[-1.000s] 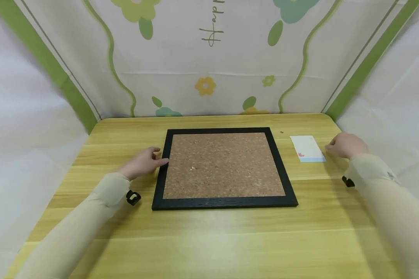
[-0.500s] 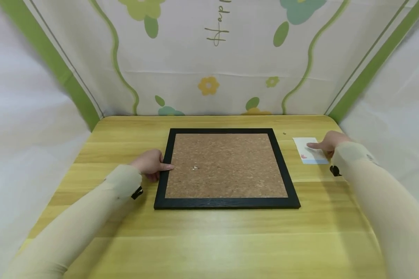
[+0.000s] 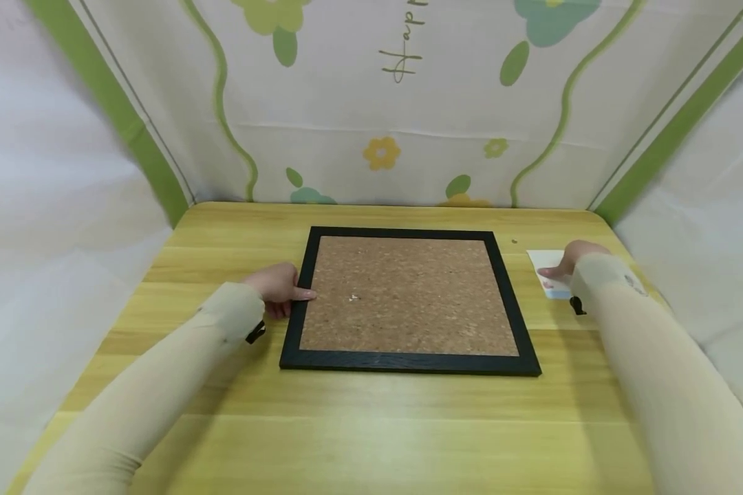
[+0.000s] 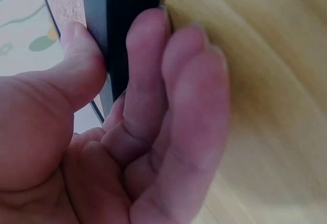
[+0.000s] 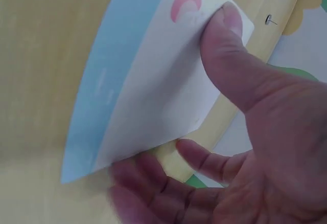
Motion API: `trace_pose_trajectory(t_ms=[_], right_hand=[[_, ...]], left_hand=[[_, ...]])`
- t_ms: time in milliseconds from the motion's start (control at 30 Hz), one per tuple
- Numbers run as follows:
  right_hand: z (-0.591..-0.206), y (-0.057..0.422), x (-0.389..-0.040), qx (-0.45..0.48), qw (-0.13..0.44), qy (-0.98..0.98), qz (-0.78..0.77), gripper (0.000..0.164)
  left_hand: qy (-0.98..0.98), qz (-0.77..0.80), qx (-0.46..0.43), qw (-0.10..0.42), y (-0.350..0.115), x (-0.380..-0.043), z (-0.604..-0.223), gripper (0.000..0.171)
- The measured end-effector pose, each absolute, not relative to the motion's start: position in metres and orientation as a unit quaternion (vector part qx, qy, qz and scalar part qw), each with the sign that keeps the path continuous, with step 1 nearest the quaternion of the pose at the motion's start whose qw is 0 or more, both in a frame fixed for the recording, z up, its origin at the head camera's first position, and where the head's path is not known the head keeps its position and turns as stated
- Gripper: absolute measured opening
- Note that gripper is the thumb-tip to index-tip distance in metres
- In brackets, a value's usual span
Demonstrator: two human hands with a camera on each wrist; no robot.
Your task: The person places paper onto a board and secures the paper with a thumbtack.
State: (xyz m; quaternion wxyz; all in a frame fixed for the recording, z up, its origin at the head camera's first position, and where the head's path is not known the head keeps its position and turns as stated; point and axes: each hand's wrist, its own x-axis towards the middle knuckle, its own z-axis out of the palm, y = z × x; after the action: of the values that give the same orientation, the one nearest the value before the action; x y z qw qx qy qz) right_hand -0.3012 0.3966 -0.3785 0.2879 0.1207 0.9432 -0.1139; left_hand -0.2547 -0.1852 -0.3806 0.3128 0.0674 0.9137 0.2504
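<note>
A cork board [image 3: 408, 295] with a black frame lies flat on the wooden table. My left hand [image 3: 275, 285] grips its left edge. In the left wrist view the thumb [image 4: 82, 60] lies over the black frame [image 4: 120, 35], and the fingers curl against its outer side. To the right of the board, my right hand [image 3: 572, 261] pinches a small white card [image 3: 541, 260] with a blue stripe and a pink figure. The right wrist view has the thumb [image 5: 225, 40] pressed on the card's face and blurred fingertips tucked under its near edge, the card [image 5: 153, 81] bowing slightly.
A thumbtack [image 5: 271, 19] lies on the table past the card, tiny in the head view. Small white specks [image 3: 353, 298] mark the cork. A flower-printed cloth [image 3: 347, 103] hangs behind the table [image 3: 371, 426], with white cloth at both sides.
My right hand has moved left from beside the card onto it and now pinches it. My left hand has closed from a loose touch into a grip on the board's left edge.
</note>
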Motion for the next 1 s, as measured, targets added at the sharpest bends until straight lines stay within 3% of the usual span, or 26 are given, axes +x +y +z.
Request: trace_pose_trajectory(t_ms=[200, 533, 867, 1000], right_hand=[[-0.382, 0.400, -0.296, 0.086, 0.292, 0.949, -0.080, 0.080], [-0.385, 0.401, -0.285, 0.066, 0.269, 0.955, -0.106, 0.086], [-0.387, 0.396, -0.268, 0.044, 0.227, 0.964, -0.135, 0.070], [-0.390, 0.398, -0.263, 0.021, 0.196, 0.968, -0.152, 0.079]], left_hand=[[0.918, 0.245, 0.072, 0.303, -0.185, -0.257, -0.385, 0.042], [0.926, 0.235, 0.070, 0.287, -0.185, -0.252, -0.386, 0.041], [0.927, 0.238, 0.078, 0.280, -0.185, -0.249, -0.387, 0.042], [0.926, 0.242, 0.071, 0.280, -0.186, -0.248, -0.386, 0.041]])
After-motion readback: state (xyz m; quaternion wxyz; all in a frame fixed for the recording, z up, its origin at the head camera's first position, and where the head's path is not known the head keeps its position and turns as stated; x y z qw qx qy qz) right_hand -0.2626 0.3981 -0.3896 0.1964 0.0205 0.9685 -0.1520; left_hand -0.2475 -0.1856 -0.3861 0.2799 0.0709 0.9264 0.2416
